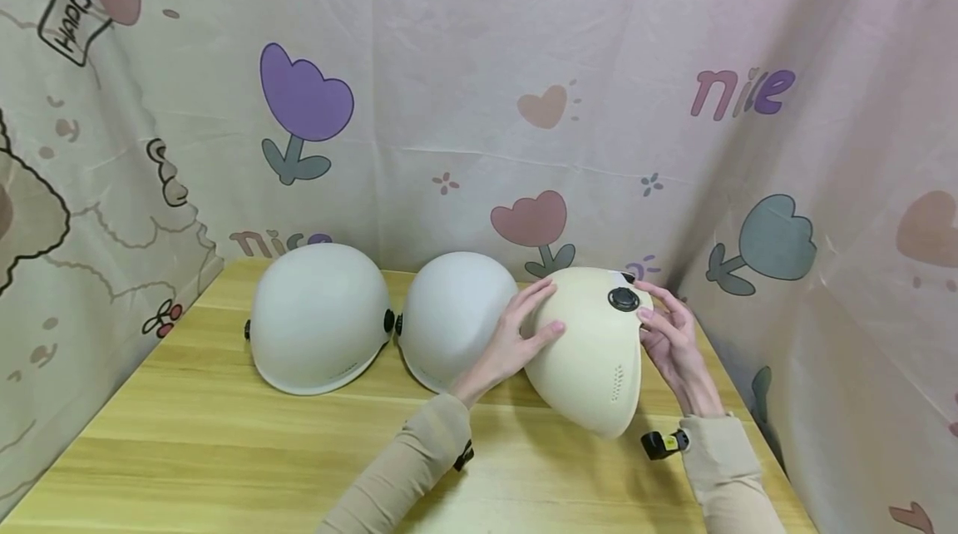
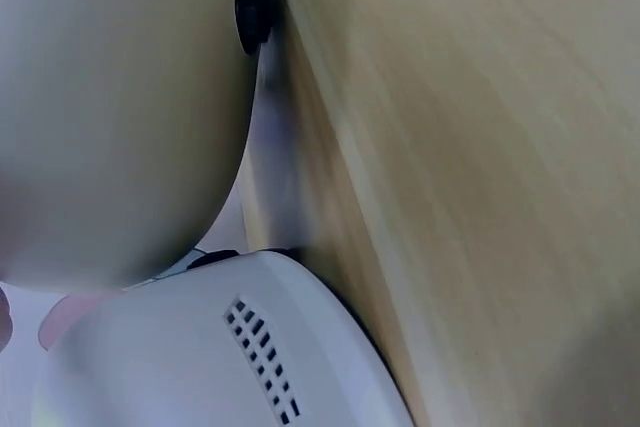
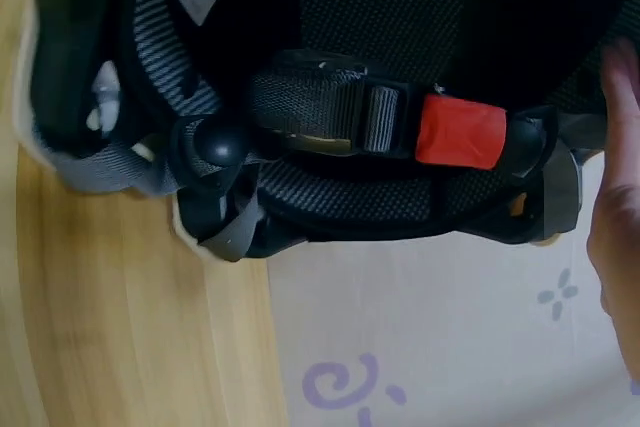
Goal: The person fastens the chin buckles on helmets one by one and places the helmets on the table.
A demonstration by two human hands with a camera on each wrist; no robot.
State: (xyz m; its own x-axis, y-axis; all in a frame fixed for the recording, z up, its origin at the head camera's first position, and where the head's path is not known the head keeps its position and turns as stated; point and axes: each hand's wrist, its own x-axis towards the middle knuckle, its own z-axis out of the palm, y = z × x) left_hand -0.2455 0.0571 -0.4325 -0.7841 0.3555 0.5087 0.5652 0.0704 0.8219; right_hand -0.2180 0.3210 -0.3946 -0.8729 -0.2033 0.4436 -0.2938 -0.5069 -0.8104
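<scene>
A cream helmet [image 1: 584, 359] is tilted on its side at the right, its dome towards the left hand and its opening turned right. The left hand [image 1: 516, 343] lays fairly straight fingers and a spread thumb against the dome. At the opposite rim, beside the round black knob [image 1: 624, 299], the right hand [image 1: 674, 338] grips the edge with thumb and fingers. Inside the helmet, the right wrist view shows dark padding, a black strap [image 3: 310, 107] and a red buckle [image 3: 460, 132]. Whether its lower edge touches the table cannot be told.
A white helmet [image 1: 456, 318] stands dome up just left of the cream one, partly behind the left hand. Left of that stands a greyish-white helmet [image 1: 322, 318]. The wooden table [image 1: 224, 451] meets a printed cloth backdrop [image 1: 449, 60] behind and at the sides.
</scene>
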